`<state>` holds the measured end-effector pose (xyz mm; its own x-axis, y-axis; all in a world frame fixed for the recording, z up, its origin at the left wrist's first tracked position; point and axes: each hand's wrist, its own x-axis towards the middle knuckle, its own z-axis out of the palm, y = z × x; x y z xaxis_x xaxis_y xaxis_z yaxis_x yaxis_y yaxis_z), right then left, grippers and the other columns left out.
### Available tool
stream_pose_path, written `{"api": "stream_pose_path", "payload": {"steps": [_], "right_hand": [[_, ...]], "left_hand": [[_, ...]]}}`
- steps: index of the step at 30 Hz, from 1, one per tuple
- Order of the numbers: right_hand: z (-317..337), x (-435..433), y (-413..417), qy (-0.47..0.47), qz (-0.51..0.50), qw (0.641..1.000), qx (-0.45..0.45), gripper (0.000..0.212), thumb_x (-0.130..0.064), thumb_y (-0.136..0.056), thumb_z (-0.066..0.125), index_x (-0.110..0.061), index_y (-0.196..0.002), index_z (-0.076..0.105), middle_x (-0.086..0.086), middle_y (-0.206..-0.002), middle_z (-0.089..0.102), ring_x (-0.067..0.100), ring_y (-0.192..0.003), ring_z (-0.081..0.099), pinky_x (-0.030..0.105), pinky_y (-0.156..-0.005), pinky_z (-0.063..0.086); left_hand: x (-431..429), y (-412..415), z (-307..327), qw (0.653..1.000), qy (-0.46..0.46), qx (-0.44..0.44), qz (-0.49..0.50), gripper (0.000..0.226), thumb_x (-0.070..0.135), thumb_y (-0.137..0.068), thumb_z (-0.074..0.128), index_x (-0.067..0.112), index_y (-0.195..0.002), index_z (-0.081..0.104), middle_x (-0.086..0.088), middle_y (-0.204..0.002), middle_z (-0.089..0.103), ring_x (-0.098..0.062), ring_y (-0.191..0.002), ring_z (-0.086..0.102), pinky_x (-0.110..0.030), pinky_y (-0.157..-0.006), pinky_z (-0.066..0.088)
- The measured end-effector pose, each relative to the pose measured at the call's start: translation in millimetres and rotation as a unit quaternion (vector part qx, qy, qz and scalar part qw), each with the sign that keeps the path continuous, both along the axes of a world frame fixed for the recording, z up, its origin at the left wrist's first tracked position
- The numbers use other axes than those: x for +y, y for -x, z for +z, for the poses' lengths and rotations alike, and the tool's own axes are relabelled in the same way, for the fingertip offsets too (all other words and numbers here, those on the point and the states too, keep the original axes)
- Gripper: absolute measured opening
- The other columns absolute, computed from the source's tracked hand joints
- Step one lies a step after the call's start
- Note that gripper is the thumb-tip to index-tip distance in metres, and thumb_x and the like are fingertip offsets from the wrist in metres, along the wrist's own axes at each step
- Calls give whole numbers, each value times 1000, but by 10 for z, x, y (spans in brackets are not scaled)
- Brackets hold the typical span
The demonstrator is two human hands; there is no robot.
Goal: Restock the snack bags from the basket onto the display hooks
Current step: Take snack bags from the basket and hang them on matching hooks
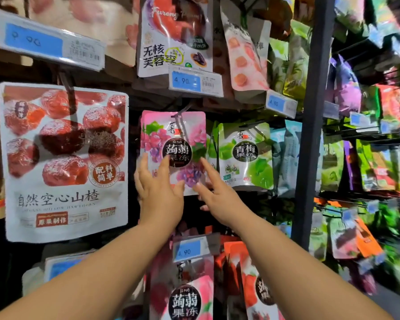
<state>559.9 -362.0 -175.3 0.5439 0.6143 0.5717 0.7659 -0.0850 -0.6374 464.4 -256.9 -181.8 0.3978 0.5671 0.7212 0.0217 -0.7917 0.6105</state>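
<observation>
Though crowded, rack of snack bags

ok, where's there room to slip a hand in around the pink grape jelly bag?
Narrow dark gap between hawthorn bag and pink grape jelly bag; another dark strip below the green plum bag. Crowded: racks right of the post are packed with overlapping bags.
</observation>
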Motion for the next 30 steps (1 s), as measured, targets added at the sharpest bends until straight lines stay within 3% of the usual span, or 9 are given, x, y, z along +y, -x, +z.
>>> {"api": "stream_pose_path", "payload": {"steps": [5,9,12,15,18,21,23,26,30], "right_hand": [[-160,-465,33,1,-48,998,-32,53,-32,-102,48,-47,-150,30,0,-115,50,15,-100,53,47,-100,48],[-557,-1133,67,-21,-84,996,-4,37,-21,-104,46,-28,-140,49,-6,-94,55,-2,-75,54,21,-75,49],[-1007,-1777,68,10,-134,990,46,24,-22,-105,44,-26,-125,57,-9,-105,58,-14,-85,56,6,-77,43],[-1560,-2463,30,95,-209,968,99,23,-31,-105,42,-32,-114,62,-6,-115,60,5,-108,57,8,-83,43],[-2026,-3068,9,175,-278,934,140,20,-35,-104,44,-36,-99,63,-7,-107,65,17,-107,61,35,-92,50],[-2301,-3431,101,283,-309,896,145,21,-36,-103,47,-27,-102,66,-9,-101,66,15,-99,59,28,-81,43],[-2431,-3503,184,311,-296,886,174,22,-36,-102,50,-26,-109,68,-9,-105,65,13,-101,59,26,-85,43],[-2599,-3428,203,375,-287,862,186,33,-47,-97,56,-25,-120,65,-8,-109,64,13,-103,59,29,-89,45],[-2716,-3248,160,363,-332,855,162,60,-64,-80,68,-24,-123,58,-8,-97,62,15,-93,61,32,-83,50]], "left_hand": [[-351,24,-224,997,-78,24,4,51,27,-95,60,22,-144,43,-5,-161,12,-29,-150,2,-56,-117,19],[-823,-78,-681,985,-153,13,-76,46,16,-84,67,10,-129,59,-16,-141,44,-38,-135,35,-40,-113,21],[-1279,-190,-1226,958,-169,77,-219,37,24,-82,59,12,-116,66,-10,-121,59,-33,-118,52,-28,-102,27],[-1722,-258,-1846,905,-125,219,-342,33,27,-95,59,20,-128,58,1,-130,53,-21,-127,43,-23,-101,25],[-2043,-321,-2397,845,-137,368,-364,44,42,-99,51,24,-138,46,2,-144,42,-20,-139,31,-29,-111,26],[-2212,-394,-2660,765,-190,489,-373,55,55,-101,36,28,-149,33,4,-163,15,-22,-152,2,-47,-122,10],[-2243,-436,-2692,728,-211,537,-372,58,57,-102,25,31,-154,22,6,-166,-2,-21,-152,-13,-54,-121,-2],[-2268,-436,-2678,721,-227,539,-371,58,55,-103,21,32,-156,16,6,-166,-6,-20,-151,-17,-54,-121,-4],[-2277,-393,-2700,729,-221,537,-363,60,55,-103,22,30,-157,15,6,-166,-1,-18,-151,-16,-52,-122,-2]]}}
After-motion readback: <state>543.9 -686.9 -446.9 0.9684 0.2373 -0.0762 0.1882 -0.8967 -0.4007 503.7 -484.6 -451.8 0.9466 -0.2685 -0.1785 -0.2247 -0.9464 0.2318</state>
